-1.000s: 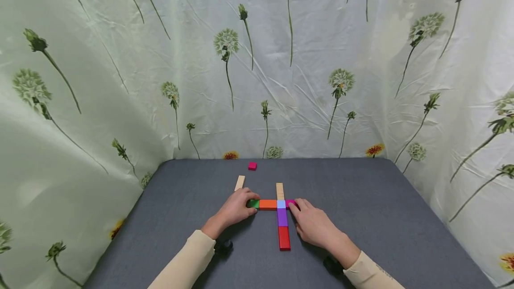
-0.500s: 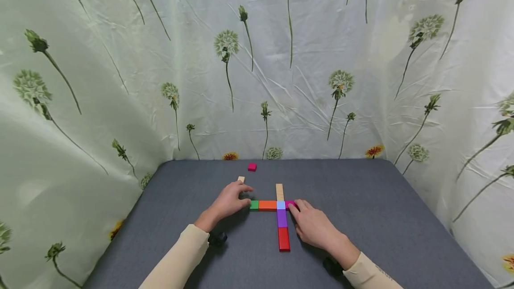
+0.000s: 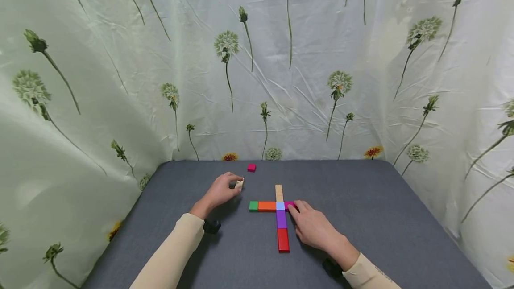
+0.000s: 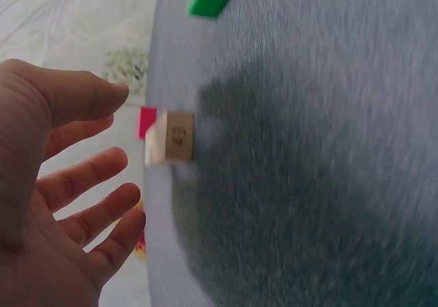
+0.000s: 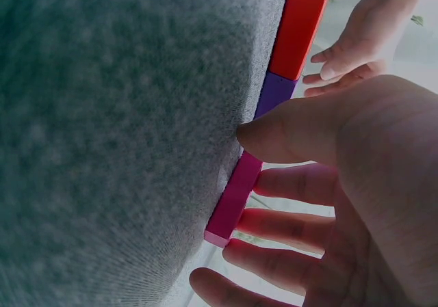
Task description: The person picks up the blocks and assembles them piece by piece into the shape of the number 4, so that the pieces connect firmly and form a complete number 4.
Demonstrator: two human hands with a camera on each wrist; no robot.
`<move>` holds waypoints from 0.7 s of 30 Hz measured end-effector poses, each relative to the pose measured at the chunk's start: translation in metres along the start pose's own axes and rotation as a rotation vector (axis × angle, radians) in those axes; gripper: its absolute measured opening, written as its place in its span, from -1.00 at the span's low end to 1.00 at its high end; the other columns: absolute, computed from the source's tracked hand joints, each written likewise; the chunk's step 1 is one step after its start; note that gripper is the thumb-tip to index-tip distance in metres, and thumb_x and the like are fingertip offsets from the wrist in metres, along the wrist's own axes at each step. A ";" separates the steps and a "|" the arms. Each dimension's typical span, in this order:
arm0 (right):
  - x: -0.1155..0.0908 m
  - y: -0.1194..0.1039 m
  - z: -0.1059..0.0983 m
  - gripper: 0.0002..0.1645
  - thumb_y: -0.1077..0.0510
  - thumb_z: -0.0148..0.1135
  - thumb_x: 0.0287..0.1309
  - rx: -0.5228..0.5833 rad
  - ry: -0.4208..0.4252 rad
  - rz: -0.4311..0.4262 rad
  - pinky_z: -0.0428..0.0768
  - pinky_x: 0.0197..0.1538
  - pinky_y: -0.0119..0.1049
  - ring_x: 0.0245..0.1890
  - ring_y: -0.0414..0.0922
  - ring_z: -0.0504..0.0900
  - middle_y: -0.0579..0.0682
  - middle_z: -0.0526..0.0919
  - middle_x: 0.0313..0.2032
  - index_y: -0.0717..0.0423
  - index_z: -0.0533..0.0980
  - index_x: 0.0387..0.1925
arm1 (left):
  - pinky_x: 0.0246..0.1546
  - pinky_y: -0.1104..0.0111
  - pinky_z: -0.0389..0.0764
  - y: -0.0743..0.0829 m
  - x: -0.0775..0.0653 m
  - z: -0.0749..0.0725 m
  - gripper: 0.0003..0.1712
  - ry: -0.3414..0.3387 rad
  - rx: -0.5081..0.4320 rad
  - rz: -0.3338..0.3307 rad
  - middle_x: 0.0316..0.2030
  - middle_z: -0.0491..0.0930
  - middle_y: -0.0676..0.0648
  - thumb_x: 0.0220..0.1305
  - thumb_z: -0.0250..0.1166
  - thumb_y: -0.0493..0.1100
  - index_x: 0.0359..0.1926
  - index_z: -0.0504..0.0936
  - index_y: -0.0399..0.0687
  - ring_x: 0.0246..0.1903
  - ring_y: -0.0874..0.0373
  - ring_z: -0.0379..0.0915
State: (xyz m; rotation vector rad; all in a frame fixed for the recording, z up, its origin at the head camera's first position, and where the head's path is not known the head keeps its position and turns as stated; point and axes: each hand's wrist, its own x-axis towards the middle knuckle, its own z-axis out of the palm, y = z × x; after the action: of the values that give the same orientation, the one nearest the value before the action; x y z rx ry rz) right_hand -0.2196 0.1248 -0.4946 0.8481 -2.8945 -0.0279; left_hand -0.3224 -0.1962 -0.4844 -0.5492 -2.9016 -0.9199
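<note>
My left hand (image 3: 218, 193) reaches over a bare wooden block (image 3: 240, 183) at the left. In the left wrist view its thumb and fingers are spread, and that wooden block (image 4: 179, 137) lies beyond the fingertips with a dark mark on its end. My right hand (image 3: 315, 226) pinches a magenta block (image 5: 236, 191) between thumb and fingers. This block forms the right arm of a flat cross on the table. A light blue block (image 3: 280, 206) is at its centre. Orange (image 3: 267, 207) and green (image 3: 254, 207) blocks run left; purple (image 3: 282, 219) and red (image 3: 283, 240) ones run toward me.
Another wooden block (image 3: 279, 192) makes the cross's far arm. A small crimson block (image 3: 251, 168) sits near the back edge of the dark grey table (image 3: 361, 200). A flower-print curtain (image 3: 305, 101) hangs behind and at both sides.
My left hand has let go of the green block and moved left and away from me to the loose wooden block. My right hand stays at the magenta block.
</note>
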 end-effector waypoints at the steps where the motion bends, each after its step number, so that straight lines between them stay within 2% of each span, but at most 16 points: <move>1: 0.000 0.000 0.000 -0.28 0.05 0.44 0.10 0.001 0.000 0.000 0.68 -0.06 -0.05 0.15 0.04 0.50 0.15 0.50 0.14 0.15 0.48 0.29 | 0.13 -0.04 0.48 -0.003 0.001 -0.001 -0.56 -0.006 0.000 -0.008 0.08 0.58 -0.11 0.27 0.40 -0.17 0.17 0.67 -0.08 0.14 -0.09 0.47; 9: 0.002 0.000 0.000 -0.28 0.06 0.43 0.10 -0.005 0.007 0.003 0.68 -0.06 -0.08 0.14 0.02 0.50 0.13 0.50 0.14 0.15 0.47 0.31 | 0.26 -0.07 0.36 -0.016 0.006 -0.007 -0.40 -0.108 -0.038 -0.069 0.29 0.46 -0.15 0.29 0.39 -0.11 0.33 0.53 -0.07 0.32 -0.13 0.32; 17: 0.002 0.000 -0.001 -0.27 0.07 0.42 0.10 0.000 0.004 -0.003 0.69 -0.06 -0.08 0.14 0.02 0.50 0.13 0.50 0.13 0.15 0.47 0.31 | 0.35 -0.15 0.18 -0.021 0.014 -0.015 -0.23 -0.229 -0.016 -0.083 0.42 0.29 -0.23 0.29 0.41 -0.02 0.46 0.37 -0.10 0.44 -0.24 0.06; 21: 0.001 0.000 -0.001 -0.27 0.07 0.42 0.11 0.007 -0.002 0.000 0.68 -0.04 -0.05 0.16 0.04 0.49 0.15 0.50 0.15 0.15 0.46 0.31 | 0.31 -0.20 0.19 -0.021 0.017 -0.017 -0.19 -0.277 0.023 -0.099 0.43 0.24 -0.26 0.28 0.42 0.03 0.47 0.36 -0.06 0.43 -0.27 0.02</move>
State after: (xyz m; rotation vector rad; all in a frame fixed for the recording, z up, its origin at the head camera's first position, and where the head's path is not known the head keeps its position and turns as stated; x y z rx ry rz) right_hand -0.2209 0.1242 -0.4936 0.8494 -2.8984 -0.0186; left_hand -0.3467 -0.2163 -0.4797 -0.5785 -3.2088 -0.8848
